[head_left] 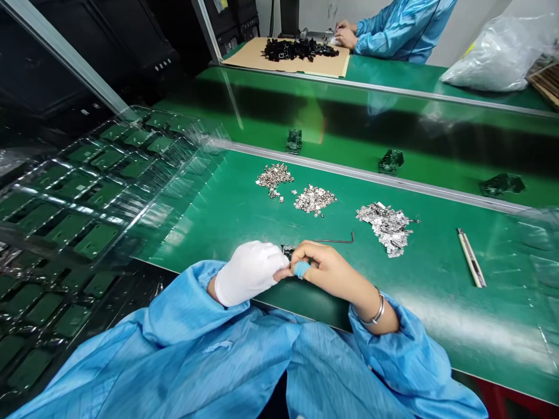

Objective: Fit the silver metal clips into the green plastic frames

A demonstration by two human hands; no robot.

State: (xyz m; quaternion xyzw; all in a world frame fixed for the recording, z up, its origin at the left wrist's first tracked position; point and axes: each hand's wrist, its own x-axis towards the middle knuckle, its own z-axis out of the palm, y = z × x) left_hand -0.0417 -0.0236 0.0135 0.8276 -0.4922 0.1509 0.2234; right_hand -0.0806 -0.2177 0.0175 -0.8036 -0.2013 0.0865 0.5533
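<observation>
My left hand [251, 270], in a white glove with the thumb tip bare, is closed on a small black part [288, 251]. Most of that part is hidden by the fingers. Bent over the same part, my right hand [321, 265] is closed in a pinch, with blue tape [301, 269] around one digit. Whether it pinches a smaller piece, I cannot make out. Just beyond the right hand, a thin L-shaped hex key [336, 241] lies on the green table [227, 215].
Two piles of small shiny metal pieces [275, 176] [315, 199] and a pile of flat silver pieces [387, 227] lie ahead. A utility knife [471, 258] is at right. Clear plastic trays [87, 192] fill the left. Past a metal-edged barrier [371, 176], another person's hands [346, 35] work near black parts [297, 50].
</observation>
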